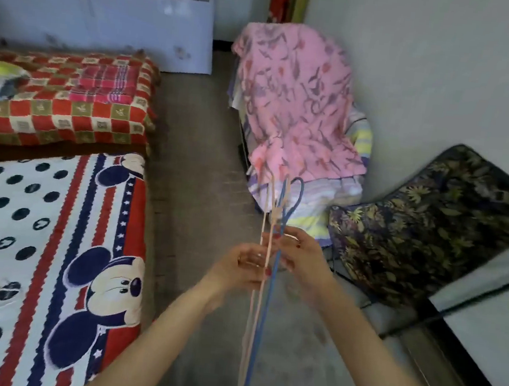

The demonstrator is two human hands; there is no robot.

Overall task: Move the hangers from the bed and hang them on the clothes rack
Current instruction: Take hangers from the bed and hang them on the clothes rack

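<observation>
I hold thin hangers edge-on in front of me, over the floor beside the bed. A pale pink hanger and a blue hanger stand close together, hooks pointing up and away. My left hand grips the pink hanger near its neck. My right hand pinches the blue hanger just below its hook. The image is motion-blurred, so how many pink hangers there are is unclear. No clothes rack shows in view.
The bed at left has a cartoon-mouse sheet; a red checked quilt lies beyond it. Ahead a pink floral blanket covers a pile. A dark leafy cushion leans on the right wall. Grey floor runs between.
</observation>
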